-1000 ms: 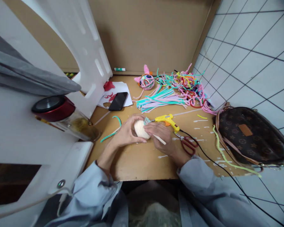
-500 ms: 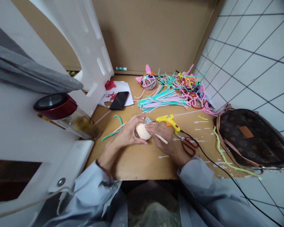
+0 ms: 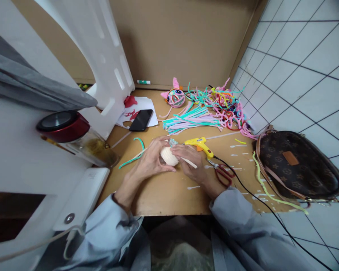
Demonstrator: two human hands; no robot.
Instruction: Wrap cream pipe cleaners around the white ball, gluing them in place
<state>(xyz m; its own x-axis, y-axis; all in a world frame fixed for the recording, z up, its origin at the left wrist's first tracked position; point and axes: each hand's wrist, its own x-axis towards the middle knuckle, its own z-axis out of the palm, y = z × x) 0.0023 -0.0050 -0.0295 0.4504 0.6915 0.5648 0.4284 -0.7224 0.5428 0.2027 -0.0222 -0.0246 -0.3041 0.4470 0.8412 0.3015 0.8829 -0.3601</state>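
Both of your hands are closed on the work over the near part of the worktop (image 3: 161,197): your left hand (image 3: 151,160) cups the cream ball (image 3: 168,156) from the side, thumb below and fingers above, while your right hand (image 3: 191,153) has its fingers drawn together against the ball's other side, pinching a pale strip (image 3: 191,163) whose end sticks out free. Just past your fingertips, a blue-green patch (image 3: 173,142) shows at the top of the ball, and the nozzle of the yellow glue gun (image 3: 197,142) points almost at it. That closeness looks like the main hazard: if the gun is hot, which you cannot tell from here, rolling the ball forward or lifting your right fingers could bring skin or yarn against the tip. Easing the pinch too soon might let the strip spring loose, and squeezing hard with the left could shift the cream layer. The cord (image 3: 239,180) runs past the red-handled scissors (image 3: 223,174) near your right wrist, so a sleeve catching it could swing the gun round or drag the scissors along.
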